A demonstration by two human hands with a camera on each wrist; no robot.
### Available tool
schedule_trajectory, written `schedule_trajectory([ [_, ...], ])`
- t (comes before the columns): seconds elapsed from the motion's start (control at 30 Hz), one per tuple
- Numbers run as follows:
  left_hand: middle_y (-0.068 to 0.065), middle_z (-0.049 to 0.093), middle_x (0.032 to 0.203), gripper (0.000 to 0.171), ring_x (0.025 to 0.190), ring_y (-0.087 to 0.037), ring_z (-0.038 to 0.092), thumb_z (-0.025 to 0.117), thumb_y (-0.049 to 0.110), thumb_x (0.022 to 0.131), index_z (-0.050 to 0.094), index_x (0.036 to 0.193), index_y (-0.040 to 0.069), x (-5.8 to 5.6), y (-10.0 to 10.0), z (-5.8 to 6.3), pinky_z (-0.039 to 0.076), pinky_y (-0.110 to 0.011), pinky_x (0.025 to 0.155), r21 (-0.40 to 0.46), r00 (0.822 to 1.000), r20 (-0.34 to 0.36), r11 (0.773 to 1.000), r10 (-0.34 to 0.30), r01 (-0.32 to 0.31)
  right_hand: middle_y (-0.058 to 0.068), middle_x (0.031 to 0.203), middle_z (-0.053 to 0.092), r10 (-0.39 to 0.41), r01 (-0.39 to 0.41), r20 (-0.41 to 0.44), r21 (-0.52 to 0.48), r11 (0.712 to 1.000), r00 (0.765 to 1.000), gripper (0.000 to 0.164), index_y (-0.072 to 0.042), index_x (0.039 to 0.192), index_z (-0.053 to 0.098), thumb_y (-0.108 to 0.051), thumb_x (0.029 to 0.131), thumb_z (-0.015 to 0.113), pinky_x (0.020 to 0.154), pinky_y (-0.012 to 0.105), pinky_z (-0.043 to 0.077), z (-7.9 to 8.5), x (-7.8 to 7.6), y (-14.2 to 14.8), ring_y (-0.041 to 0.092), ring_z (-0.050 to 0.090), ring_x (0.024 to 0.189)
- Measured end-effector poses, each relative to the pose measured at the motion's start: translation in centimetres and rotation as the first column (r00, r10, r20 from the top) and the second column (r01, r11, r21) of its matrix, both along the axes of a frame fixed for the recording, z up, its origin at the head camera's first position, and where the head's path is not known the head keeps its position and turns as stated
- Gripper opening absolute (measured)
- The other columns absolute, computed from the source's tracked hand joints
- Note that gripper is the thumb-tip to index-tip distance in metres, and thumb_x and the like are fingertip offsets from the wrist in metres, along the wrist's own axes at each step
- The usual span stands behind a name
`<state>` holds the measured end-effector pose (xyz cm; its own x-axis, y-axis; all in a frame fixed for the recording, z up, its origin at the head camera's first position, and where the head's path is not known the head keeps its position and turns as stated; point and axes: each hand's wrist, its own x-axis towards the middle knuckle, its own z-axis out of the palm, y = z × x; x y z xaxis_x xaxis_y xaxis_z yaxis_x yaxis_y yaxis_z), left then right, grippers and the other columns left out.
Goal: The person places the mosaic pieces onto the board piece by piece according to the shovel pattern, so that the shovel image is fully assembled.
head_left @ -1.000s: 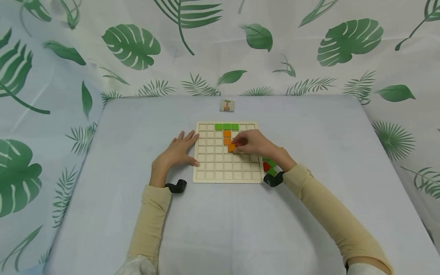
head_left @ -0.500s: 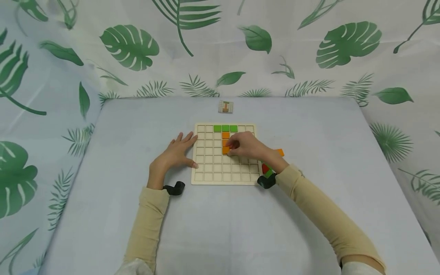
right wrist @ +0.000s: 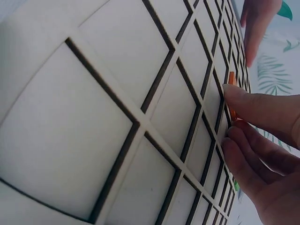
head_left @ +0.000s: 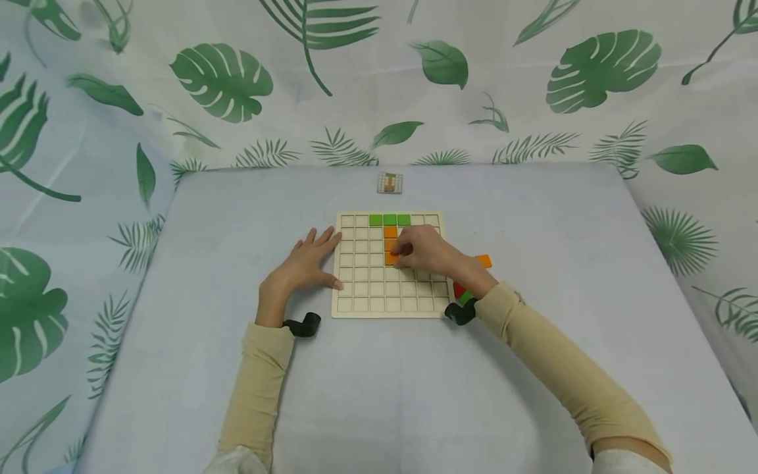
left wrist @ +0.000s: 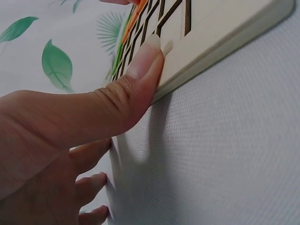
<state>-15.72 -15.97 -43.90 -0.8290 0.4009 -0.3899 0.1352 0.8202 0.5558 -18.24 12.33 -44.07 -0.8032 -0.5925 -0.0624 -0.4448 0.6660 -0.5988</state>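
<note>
A wooden grid board [head_left: 361, 289] lies on the table. Three green tiles [head_left: 389, 220] sit in its top row, with a column of orange tiles below the middle one. My right hand [head_left: 429, 250] pinches the lowest orange tile [head_left: 390, 259] of that column between thumb and fingertips. From the right wrist view, this orange tile [right wrist: 232, 77] stands slightly proud of the grid beside the thumb. My left hand [head_left: 303, 260] rests with spread fingers at the board's left edge. In the left wrist view its thumb [left wrist: 145, 58] presses on the board's rim.
Behind the board lies a small card [head_left: 389, 183] bearing a grid pattern. Loose tiles lie to the board's right, partly under my right forearm: an orange one [head_left: 483, 261], a red one [head_left: 458, 289] and a green one [head_left: 466, 296]. A leaf-print cloth hangs behind the table.
My right hand has moved slightly left and down. The orange tile it holds, tilted over the grid a second ago, now lies in line under the other orange tiles. The left hand stays put.
</note>
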Motion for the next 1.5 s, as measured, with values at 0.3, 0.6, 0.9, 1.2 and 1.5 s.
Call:
schedule_trajectory([
  [0.3,-0.010,0.004,0.174,0.110,0.160,-0.038,-0.009,0.087,0.030,0.083,0.017,0.166,0.013,0.3,-0.1,-0.3,-0.003,-0.056,0.130,-0.002,1.000,-0.004,1.000,-0.001,0.001,0.009,0.097,0.073,-0.011,0.010,0.036,0.015,1.000,0.999,0.019,-0.003,0.104,0.079,-0.008,0.086,0.083,0.080,0.033,0.059,0.1,0.5,-0.2,0.021,0.066,0.088],
  [0.6,-0.011,0.005,0.174,0.108,0.159,-0.039,-0.008,0.086,0.029,0.083,0.018,0.166,0.011,0.5,-0.1,0.0,-0.002,-0.057,0.130,-0.002,1.000,-0.010,1.000,0.000,0.000,0.010,0.104,0.073,0.005,-0.004,0.060,-0.022,1.000,0.998,0.031,-0.002,0.113,0.070,-0.007,0.086,0.083,0.084,0.036,0.060,-0.2,0.3,0.0,0.023,0.068,0.092],
  [0.9,-0.011,0.004,0.174,0.109,0.159,-0.039,-0.009,0.085,0.030,0.084,0.016,0.166,0.012,0.4,0.1,0.1,-0.003,-0.056,0.130,-0.004,1.000,0.000,1.000,-0.009,0.009,0.010,0.110,0.073,0.023,-0.019,0.079,-0.057,0.998,0.997,0.031,-0.001,0.119,0.070,-0.009,0.090,0.079,0.088,0.037,0.059,0.5,0.4,1.7,0.022,0.068,0.097],
  [1.2,-0.011,0.005,0.174,0.108,0.159,-0.039,-0.008,0.085,0.030,0.084,0.017,0.166,0.011,0.2,0.1,0.3,-0.002,-0.057,0.130,-0.010,1.000,-0.011,1.000,-0.009,0.009,0.012,0.114,0.074,-0.003,0.004,0.036,-0.033,0.999,0.999,0.027,0.000,0.120,0.071,-0.007,0.093,0.074,0.086,0.040,0.058,1.6,0.6,3.2,0.023,0.066,0.095],
  [1.5,-0.012,0.004,0.174,0.109,0.159,-0.039,-0.009,0.085,0.030,0.084,0.016,0.166,0.011,0.2,0.0,0.4,-0.003,-0.056,0.130,0.001,1.000,-0.006,1.000,-0.008,0.008,0.013,0.109,0.074,-0.032,0.032,0.011,-0.004,0.999,0.999,0.024,0.000,0.116,0.073,-0.006,0.093,0.074,0.083,0.040,0.058,1.8,1.0,4.7,0.025,0.065,0.092],
])
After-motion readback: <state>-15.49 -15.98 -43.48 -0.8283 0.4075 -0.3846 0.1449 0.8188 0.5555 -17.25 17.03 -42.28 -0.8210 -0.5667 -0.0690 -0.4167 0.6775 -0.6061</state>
